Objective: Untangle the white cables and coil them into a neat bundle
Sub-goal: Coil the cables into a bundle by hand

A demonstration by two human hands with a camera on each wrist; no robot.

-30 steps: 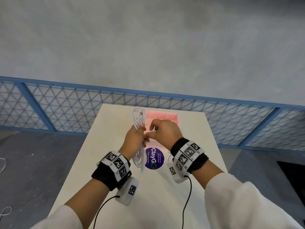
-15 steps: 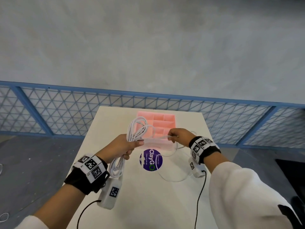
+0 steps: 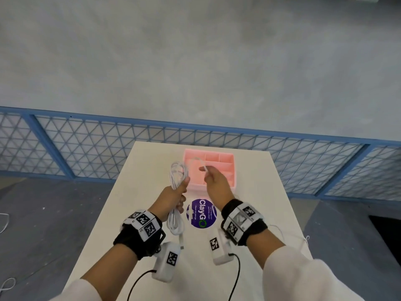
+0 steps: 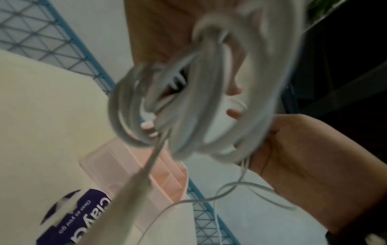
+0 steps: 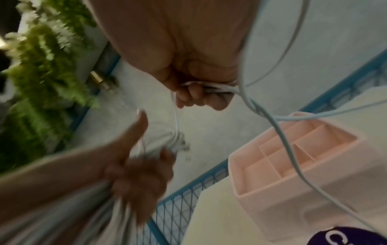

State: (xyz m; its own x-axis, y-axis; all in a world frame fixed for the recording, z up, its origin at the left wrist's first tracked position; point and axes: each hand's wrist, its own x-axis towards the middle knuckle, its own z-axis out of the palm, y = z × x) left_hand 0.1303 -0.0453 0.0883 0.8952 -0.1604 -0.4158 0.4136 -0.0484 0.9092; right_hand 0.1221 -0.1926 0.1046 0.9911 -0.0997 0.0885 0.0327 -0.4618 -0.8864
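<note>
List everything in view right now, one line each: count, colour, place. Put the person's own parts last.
cable coil: one bundle, white, held upright above the table's middle, its loops hanging below the fist
loose cable strand: one, white, arching from the coil to the right hand
organiser tray: one, pink, with compartments, at the table's far end
round sticker: one, purple with white lettering, on the table near the tray
table: one, cream
mesh fence: one, blue, beyond the table
plants: green, blurred, in the right wrist view
left hand: grips the cable coil
right hand: pinches the loose cable strand
</note>
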